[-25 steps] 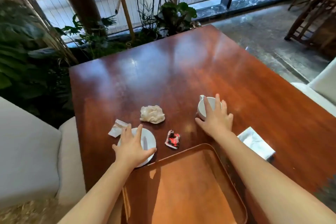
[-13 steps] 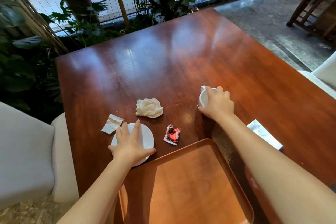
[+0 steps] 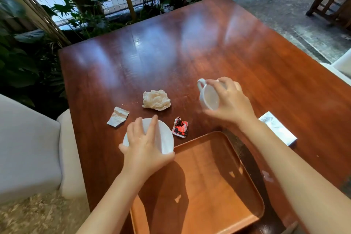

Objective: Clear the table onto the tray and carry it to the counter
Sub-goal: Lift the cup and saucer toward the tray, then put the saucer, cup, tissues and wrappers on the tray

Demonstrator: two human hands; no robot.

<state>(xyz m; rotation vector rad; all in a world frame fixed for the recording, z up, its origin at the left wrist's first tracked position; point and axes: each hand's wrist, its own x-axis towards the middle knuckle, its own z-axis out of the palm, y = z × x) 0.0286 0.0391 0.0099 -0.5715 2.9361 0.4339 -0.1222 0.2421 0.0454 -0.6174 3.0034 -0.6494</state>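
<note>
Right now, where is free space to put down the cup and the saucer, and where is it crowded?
The tray is bare inside its rim, nearest both hands. The table's whole far half, beyond the crumpled napkin, is also free. It is crowded between the saucer and cup: napkin, red wrapper, torn white packet.

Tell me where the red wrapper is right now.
The red wrapper lies on the table just beyond the tray's far left corner, right of the saucer and nearer than the crumpled napkin.
</note>
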